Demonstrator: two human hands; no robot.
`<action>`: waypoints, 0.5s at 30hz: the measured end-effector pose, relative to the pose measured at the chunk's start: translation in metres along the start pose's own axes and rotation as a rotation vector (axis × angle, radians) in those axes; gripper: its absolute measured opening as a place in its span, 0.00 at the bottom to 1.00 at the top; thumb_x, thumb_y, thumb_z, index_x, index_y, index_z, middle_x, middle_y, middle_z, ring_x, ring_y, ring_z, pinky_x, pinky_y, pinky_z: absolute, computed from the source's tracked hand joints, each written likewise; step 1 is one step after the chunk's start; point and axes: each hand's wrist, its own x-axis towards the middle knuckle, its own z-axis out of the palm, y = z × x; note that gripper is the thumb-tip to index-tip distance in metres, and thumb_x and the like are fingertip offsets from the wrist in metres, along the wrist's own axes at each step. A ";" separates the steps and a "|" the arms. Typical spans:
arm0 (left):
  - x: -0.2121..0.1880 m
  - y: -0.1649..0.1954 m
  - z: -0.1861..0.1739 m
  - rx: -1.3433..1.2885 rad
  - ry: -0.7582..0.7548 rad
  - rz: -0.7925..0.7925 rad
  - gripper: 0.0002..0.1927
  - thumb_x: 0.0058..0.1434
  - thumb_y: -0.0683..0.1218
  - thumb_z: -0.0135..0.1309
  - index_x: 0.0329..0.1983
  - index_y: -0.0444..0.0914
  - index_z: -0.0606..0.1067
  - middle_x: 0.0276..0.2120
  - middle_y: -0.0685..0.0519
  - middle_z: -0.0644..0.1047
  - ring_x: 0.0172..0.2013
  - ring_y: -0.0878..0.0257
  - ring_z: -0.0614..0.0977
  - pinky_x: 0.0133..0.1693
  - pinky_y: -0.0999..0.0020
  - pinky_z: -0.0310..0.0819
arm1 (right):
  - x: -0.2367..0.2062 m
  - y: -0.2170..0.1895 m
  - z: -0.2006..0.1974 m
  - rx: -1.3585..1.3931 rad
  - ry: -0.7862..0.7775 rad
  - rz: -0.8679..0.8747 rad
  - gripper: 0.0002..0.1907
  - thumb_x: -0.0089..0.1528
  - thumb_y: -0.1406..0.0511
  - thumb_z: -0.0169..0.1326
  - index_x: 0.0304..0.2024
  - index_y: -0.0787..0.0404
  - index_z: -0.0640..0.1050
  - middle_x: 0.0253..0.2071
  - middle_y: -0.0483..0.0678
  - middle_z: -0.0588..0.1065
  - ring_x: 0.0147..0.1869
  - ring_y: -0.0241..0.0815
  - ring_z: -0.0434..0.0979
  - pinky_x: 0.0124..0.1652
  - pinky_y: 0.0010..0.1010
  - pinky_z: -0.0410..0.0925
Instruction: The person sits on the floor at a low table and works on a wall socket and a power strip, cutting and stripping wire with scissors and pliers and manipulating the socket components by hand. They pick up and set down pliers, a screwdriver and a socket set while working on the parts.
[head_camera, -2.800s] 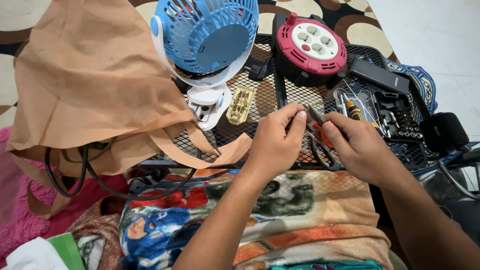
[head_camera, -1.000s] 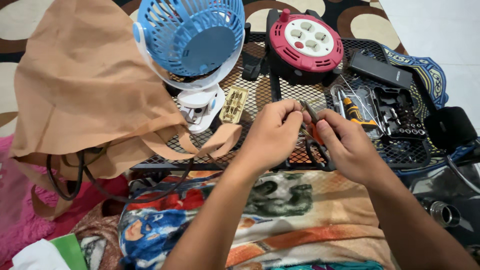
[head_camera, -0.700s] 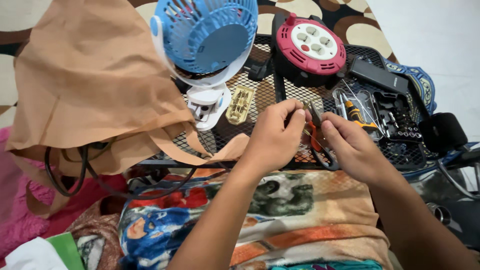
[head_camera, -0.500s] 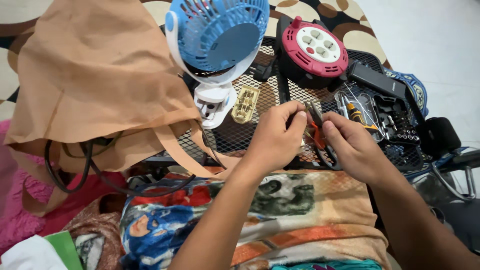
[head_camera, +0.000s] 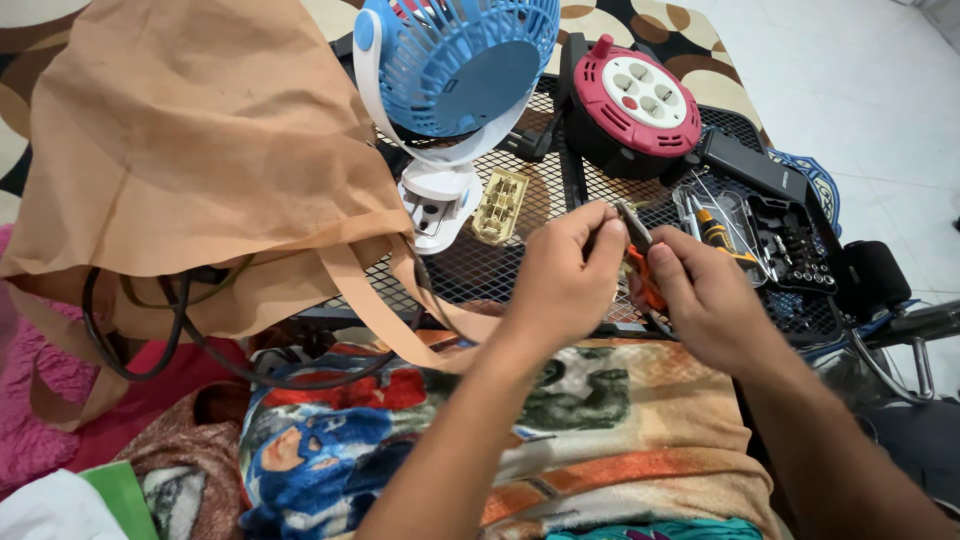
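My right hand (head_camera: 705, 295) grips the orange handles of a pair of pliers (head_camera: 640, 262), whose metal jaws point up and away from me. My left hand (head_camera: 565, 275) is closed just to the left of the jaws, its fingertips pinching something small at the plier tip; what it is stays hidden by the fingers. Both hands hover over the near edge of a black wire-mesh table (head_camera: 520, 255), above my lap covered in a colourful printed cloth (head_camera: 560, 420).
A blue and white clip fan (head_camera: 455, 75) stands on the mesh, with a beige plastic part (head_camera: 500, 207) beside its base. A red cable reel with sockets (head_camera: 640, 100) is behind, an open bit set case (head_camera: 765, 235) at right. A tan cloth bag (head_camera: 190, 160) with black cables lies at left.
The view has shifted a little. Both hands stay together at the pliers over the table's near edge, with only small movements of the fingers.
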 end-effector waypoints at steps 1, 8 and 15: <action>-0.001 0.001 0.004 0.008 0.034 -0.018 0.13 0.69 0.45 0.50 0.31 0.32 0.72 0.18 0.51 0.73 0.21 0.71 0.71 0.24 0.68 0.66 | -0.002 0.000 0.003 0.010 0.031 0.004 0.17 0.74 0.61 0.42 0.36 0.65 0.73 0.23 0.47 0.72 0.27 0.37 0.70 0.30 0.32 0.66; -0.007 0.002 0.017 -0.048 0.093 0.028 0.12 0.69 0.44 0.50 0.31 0.32 0.72 0.18 0.53 0.71 0.21 0.74 0.70 0.23 0.70 0.64 | -0.008 0.001 0.014 -0.050 0.232 -0.002 0.14 0.72 0.62 0.44 0.43 0.66 0.76 0.22 0.49 0.74 0.25 0.37 0.72 0.28 0.32 0.66; -0.009 -0.006 0.022 -0.092 0.085 0.087 0.11 0.73 0.42 0.48 0.34 0.32 0.73 0.20 0.56 0.69 0.24 0.75 0.66 0.25 0.71 0.61 | -0.012 0.011 0.023 -0.020 0.317 -0.038 0.13 0.73 0.63 0.46 0.44 0.66 0.77 0.24 0.49 0.75 0.27 0.35 0.73 0.29 0.31 0.67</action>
